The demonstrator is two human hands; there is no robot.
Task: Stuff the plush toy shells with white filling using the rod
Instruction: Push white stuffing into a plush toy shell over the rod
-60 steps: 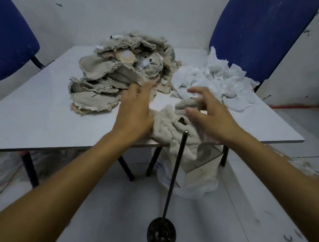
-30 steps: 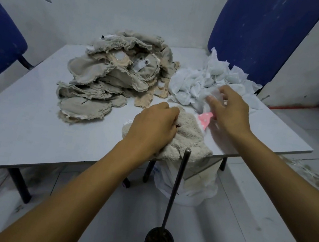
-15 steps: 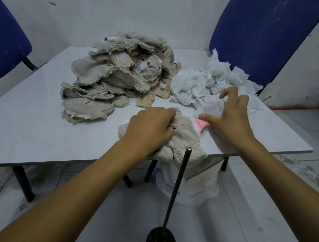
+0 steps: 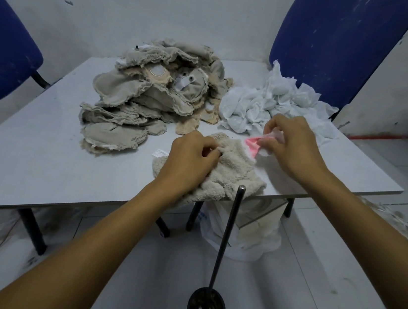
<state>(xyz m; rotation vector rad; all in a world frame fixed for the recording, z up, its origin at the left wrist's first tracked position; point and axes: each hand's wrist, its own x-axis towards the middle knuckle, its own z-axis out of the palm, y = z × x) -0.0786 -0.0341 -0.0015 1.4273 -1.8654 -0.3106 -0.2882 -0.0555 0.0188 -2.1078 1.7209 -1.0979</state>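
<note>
Gripping the fleecy shell (image 4: 224, 167) at the table's near edge, your left hand (image 4: 191, 163) anchors it while your right hand (image 4: 294, 148) pinches its pink-white piece (image 4: 253, 142) at 2 o'clock; rod (image 4: 226, 235) stands at 6.

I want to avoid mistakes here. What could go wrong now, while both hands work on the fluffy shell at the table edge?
1. The shell lies partly over the table edge; if the left hand loosens its grip, it may slide to the floor.
2. The rod stands upright just in front of the shell; a forearm pulling back could knock it over.
3. The right hand pinches the pink part; a hard pull might tear a seam.
</note>
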